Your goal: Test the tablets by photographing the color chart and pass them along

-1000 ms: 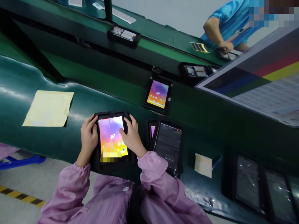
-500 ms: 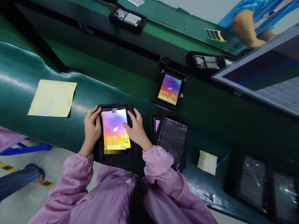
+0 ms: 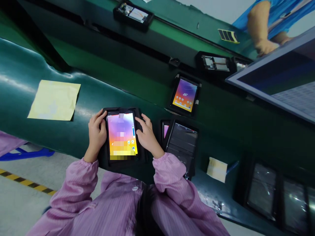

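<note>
In the head view a tablet (image 3: 121, 126) with a lit purple-to-yellow screen lies in a black tray (image 3: 105, 165) on the green bench before me. My left hand (image 3: 97, 134) grips its left edge, fingers over the upper corner. On the opposite edge is my right hand (image 3: 148, 136), index finger at the side near the top and thumb bent beside the screen. A blue slider bar shows at the screen's right side. Just right of this hand, a dark-screened tablet (image 3: 183, 141) overlaps another tablet (image 3: 165, 129), mostly hidden.
Beyond the bench, a lit tablet (image 3: 185, 95) rests on a green strip. Yellow paper (image 3: 54, 100) lies left; a small note (image 3: 217, 168) and blue pen (image 3: 232, 167) lie right, near dark tablets (image 3: 262, 190). A monitor (image 3: 278, 72) juts in. A co-worker's arm (image 3: 259, 26) is behind.
My right thumb has moved off the screen to the tablet's right edge, and a slider bar has appeared on the display. The lit tablet beyond has shifted right. A passer-by's leg has mostly left view.
</note>
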`<move>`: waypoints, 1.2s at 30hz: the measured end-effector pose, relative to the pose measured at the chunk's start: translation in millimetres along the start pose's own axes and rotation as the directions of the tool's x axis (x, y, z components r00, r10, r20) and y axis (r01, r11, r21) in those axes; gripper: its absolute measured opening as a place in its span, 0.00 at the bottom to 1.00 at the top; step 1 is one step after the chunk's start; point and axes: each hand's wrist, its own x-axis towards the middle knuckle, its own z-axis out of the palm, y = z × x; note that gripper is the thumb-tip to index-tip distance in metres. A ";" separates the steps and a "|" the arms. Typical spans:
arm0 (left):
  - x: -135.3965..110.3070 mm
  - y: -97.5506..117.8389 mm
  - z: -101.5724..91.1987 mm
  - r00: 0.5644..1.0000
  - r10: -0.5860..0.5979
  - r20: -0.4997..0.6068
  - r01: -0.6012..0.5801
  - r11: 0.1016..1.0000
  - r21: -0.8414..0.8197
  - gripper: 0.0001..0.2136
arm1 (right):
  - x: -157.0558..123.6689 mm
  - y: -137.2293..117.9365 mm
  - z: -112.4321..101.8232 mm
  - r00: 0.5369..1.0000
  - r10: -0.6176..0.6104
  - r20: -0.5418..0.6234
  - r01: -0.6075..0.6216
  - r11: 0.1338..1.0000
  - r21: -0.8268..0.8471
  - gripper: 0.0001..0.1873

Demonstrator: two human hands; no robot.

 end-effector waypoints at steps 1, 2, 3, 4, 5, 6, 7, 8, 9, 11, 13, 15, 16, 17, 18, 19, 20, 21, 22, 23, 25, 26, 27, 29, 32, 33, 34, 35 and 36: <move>0.1 -0.2 0.0 1.000 0.002 0.003 -0.002 1.000 -0.001 0.19 | 0.5 0.5 0.0 1.000 -0.003 -0.006 0.003 1.000 -0.001 0.34; 0.1 -0.4 0.0 1.000 0.003 0.005 -0.003 1.000 -0.001 0.19 | 0.8 0.7 -0.1 1.000 -0.007 -0.014 0.007 1.000 -0.003 0.34; 0.1 -0.8 0.0 1.000 0.004 0.008 -0.004 1.000 -0.002 0.19 | 0.9 0.8 -0.1 1.000 -0.013 -0.023 0.013 1.000 -0.005 0.34; 0.1 -1.2 0.0 1.000 0.004 0.008 -0.004 1.000 -0.004 0.19 | 1.0 0.7 -0.2 0.999 -0.017 -0.031 0.017 1.000 -0.006 0.34; 0.1 -1.5 0.0 1.000 0.004 0.008 -0.004 1.000 -0.006 0.19 | 1.0 0.6 -0.3 0.999 -0.020 -0.034 0.020 1.000 -0.005 0.34; 0.0 -1.9 -0.1 1.000 0.004 0.008 -0.004 1.000 -0.008 0.19 | 0.9 0.6 -0.5 0.999 -0.019 -0.029 0.019 1.000 -0.001 0.34; -0.1 -2.1 -0.2 1.000 0.003 0.006 -0.003 1.000 -0.011 0.19 | 0.8 0.6 -0.6 1.000 -0.014 -0.019 0.014 1.000 0.005 0.35; -0.2 -2.3 -0.4 1.000 0.003 0.006 -0.002 1.000 -0.014 0.19 | 0.8 0.8 -0.7 1.000 -0.007 -0.007 0.007 1.000 0.015 0.35; -0.3 -2.3 -0.5 1.000 0.002 0.005 -0.002 1.000 -0.016 0.19 | 0.8 1.1 -0.7 1.000 0.000 0.002 0.000 1.000 0.027 0.35; -0.6 -2.4 -0.9 1.000 0.000 0.005 0.000 1.000 -0.018 0.19 | 1.4 1.7 -0.9 1.000 0.010 0.008 -0.010 0.999 0.052 0.36; -0.9 -2.5 -1.0 1.000 -0.001 0.007 0.001 1.000 -0.019 0.19 | 2.6 2.0 -1.2 1.000 0.017 0.007 -0.018 0.997 0.069 0.36; -1.1 -3.0 -1.0 1.000 -0.003 0.010 0.004 1.000 -0.019 0.19 | 4.3 1.2 -1.7 1.000 0.025 0.011 -0.025 0.997 0.073 0.36; -1.3 -3.3 -0.9 1.000 -0.005 0.012 0.005 1.000 -0.019 0.19 | 5.2 0.5 -1.9 1.000 0.026 0.013 -0.027 0.997 0.071 0.36; -1.3 -3.6 -0.8 1.000 -0.006 0.012 0.006 1.000 -0.018 0.19 | 6.2 -0.4 -2.0 1.000 0.026 0.013 -0.027 0.997 0.068 0.36; -1.4 -3.8 -0.7 1.000 -0.007 0.012 0.007 1.000 -0.018 0.19 | 7.1 -1.5 -2.0 1.000 0.027 0.013 -0.028 0.998 0.064 0.36; -1.3 -3.9 -0.6 1.000 -0.008 0.012 0.008 1.000 -0.018 0.19 | 8.0 -2.5 -1.9 1.000 0.028 0.012 -0.029 0.998 0.059 0.36; -1.2 -3.8 -0.5 1.000 -0.009 0.011 0.009 1.000 -0.019 0.19 | 8.9 -3.5 -1.7 1.000 0.029 0.010 -0.030 0.998 0.052 0.36; -1.1 -3.7 -0.5 1.000 -0.010 0.012 0.010 1.000 -0.019 0.19 | 9.7 -4.5 -1.3 0.999 0.030 0.009 -0.031 0.999 0.042 0.36; -1.0 -3.4 -0.6 1.000 -0.012 0.013 0.012 1.000 -0.019 0.19 | 10.6 -5.5 -1.0 1.000 0.030 0.006 -0.030 0.999 0.030 0.36; -0.8 -3.2 -0.6 1.000 -0.014 0.014 0.014 1.000 -0.020 0.19 | 11.5 -6.4 -0.8 1.000 0.027 -0.001 -0.027 0.999 0.017 0.36; -0.5 -2.8 -0.8 1.000 -0.018 0.015 0.019 1.000 -0.020 0.19 | 13.2 -8.2 -1.1 1.000 0.017 -0.015 -0.017 1.000 -0.008 0.34; -0.4 -2.6 -0.9 1.000 -0.020 0.014 0.020 1.000 -0.020 0.19 | 13.8 -9.0 -1.7 1.000 0.015 -0.018 -0.016 1.000 -0.017 0.34; -0.4 -2.5 -1.0 1.000 -0.021 0.012 0.022 1.000 -0.019 0.19 | 13.9 -9.6 -2.5 1.000 0.017 -0.013 -0.017 1.000 -0.022 0.33; -0.2 -2.3 -1.1 1.000 -0.023 0.008 0.023 1.000 -0.017 0.19 | 11.7 -10.4 -4.6 0.999 0.026 0.023 -0.026 1.000 -0.011 0.32; 0.0 -2.1 -1.6 1.000 -0.020 0.010 0.020 1.000 -0.012 0.19 | 0.1 -9.6 -7.0 0.994 0.025 0.105 -0.028 0.999 0.029 0.34; 0.1 -2.0 -1.8 1.000 -0.017 0.013 0.017 1.000 -0.010 0.19 | -5.6 -8.8 -7.4 0.992 0.016 0.126 -0.020 0.999 0.031 0.37; 0.2 -1.9 -2.0 1.000 -0.014 0.016 0.014 1.000 -0.009 0.19 | -11.8 -7.6 -7.6 0.990 0.002 0.143 -0.006 1.000 0.023 0.39; 0.4 -1.9 -2.3 1.000 -0.011 0.019 0.011 1.000 -0.008 0.19 | -18.0 -6.2 -7.7 0.988 -0.013 0.155 0.013 1.000 0.005 0.42; 0.5 -1.8 -2.5 1.000 -0.008 0.022 0.008 1.000 -0.007 0.19 | -23.9 -4.7 -7.8 0.986 -0.030 0.166 0.033 0.999 -0.018 0.45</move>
